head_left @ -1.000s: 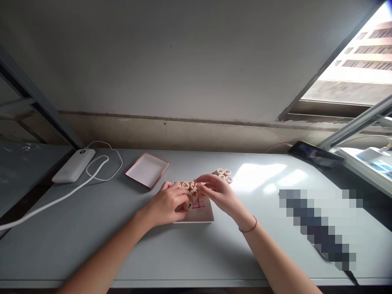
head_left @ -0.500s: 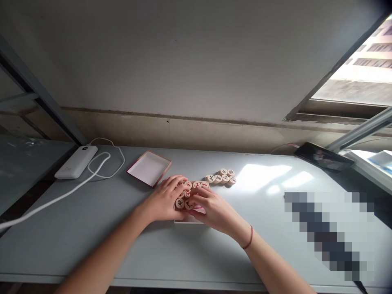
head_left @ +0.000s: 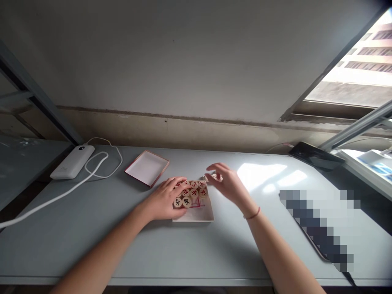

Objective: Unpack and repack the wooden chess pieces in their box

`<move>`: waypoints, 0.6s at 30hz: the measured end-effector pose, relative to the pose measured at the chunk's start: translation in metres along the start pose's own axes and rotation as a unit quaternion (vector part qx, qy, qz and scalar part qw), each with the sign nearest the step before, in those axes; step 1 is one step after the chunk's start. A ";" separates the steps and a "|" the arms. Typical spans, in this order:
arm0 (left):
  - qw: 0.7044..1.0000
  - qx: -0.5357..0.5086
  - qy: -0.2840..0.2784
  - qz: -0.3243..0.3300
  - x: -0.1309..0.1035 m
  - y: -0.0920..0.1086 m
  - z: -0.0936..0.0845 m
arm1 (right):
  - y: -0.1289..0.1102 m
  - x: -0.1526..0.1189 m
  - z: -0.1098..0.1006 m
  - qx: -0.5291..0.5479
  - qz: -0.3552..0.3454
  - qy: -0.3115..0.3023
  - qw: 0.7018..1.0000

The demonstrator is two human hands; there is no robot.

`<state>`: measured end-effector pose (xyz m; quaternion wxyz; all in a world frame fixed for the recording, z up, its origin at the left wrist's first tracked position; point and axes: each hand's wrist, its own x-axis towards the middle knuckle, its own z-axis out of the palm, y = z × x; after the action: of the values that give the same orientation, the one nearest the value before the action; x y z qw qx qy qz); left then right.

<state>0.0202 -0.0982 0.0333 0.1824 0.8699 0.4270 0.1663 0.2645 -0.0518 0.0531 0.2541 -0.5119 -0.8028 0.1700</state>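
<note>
A shallow open box [head_left: 208, 213] stands on the table, with round wooden Chinese chess pieces [head_left: 194, 193] in its back and left parts. They bear red and black characters. My left hand [head_left: 163, 199] curls round the box's left side, thumb at the front and fingers over the pieces, gripping it. Behind and right of the box, my right hand [head_left: 228, 183] hovers with thumb and fingers apart, near loose chess pieces [head_left: 217, 177] that it mostly hides. Nothing shows between its fingers.
The box lid [head_left: 147, 167] lies inside-up at the back left. A white power bank [head_left: 72, 162] with a white cable [head_left: 61, 200] is further left. A dark phone [head_left: 315, 156] rests at the back right, and a pixelated dark object [head_left: 318, 232] lies at the right.
My right hand has left the box and moved up and right to the loose pieces, its fingers spreading. My left hand stays on the box. More of the box's floor shows.
</note>
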 end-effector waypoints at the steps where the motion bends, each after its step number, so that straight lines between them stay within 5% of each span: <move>1: 1.000 0.000 -0.002 -0.002 0.000 0.000 0.000 | 0.009 0.007 -0.005 -0.040 0.050 0.013 0.998; 4: 1.000 0.003 0.002 0.001 -0.001 0.000 0.000 | 0.031 0.027 -0.013 -0.139 0.147 -0.026 0.979; 10: 1.000 0.015 0.017 0.008 -0.001 0.002 -0.002 | 0.044 0.047 -0.014 -0.187 0.182 -0.141 0.955; 15: 0.999 0.026 0.041 0.020 -0.001 0.001 -0.003 | 0.041 0.050 -0.013 -0.215 0.185 -0.136 0.949; 18: 0.996 0.036 0.074 0.029 0.001 -0.001 -0.003 | 0.033 0.045 -0.016 -0.198 0.170 -0.069 0.963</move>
<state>0.0184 -0.0963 0.0351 0.1139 0.8734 0.4196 0.2196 0.2821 0.0029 0.0594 0.0593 -0.6680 -0.7371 0.0830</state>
